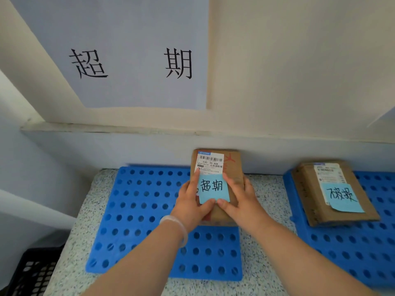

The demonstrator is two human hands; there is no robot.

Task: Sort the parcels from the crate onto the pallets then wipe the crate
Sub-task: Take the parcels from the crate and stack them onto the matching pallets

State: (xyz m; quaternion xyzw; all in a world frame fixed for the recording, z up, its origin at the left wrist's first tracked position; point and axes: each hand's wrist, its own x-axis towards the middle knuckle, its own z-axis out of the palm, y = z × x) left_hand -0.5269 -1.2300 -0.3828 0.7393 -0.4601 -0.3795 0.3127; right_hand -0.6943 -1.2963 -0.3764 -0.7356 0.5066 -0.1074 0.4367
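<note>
Lowering the brown cardboard parcel (233, 167) flat onto the blue perforated pallet (139, 210) seems best; left hand (190, 204) and right hand (241, 199) grip it.

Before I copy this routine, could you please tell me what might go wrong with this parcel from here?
1. The parcel, gripped by the left hand and right hand, is at the right edge of the left pallet; released there, it may slide off.
2. Both thumbs touch the lower edge of the blue note; pulling away could peel it, losing its label.
</note>
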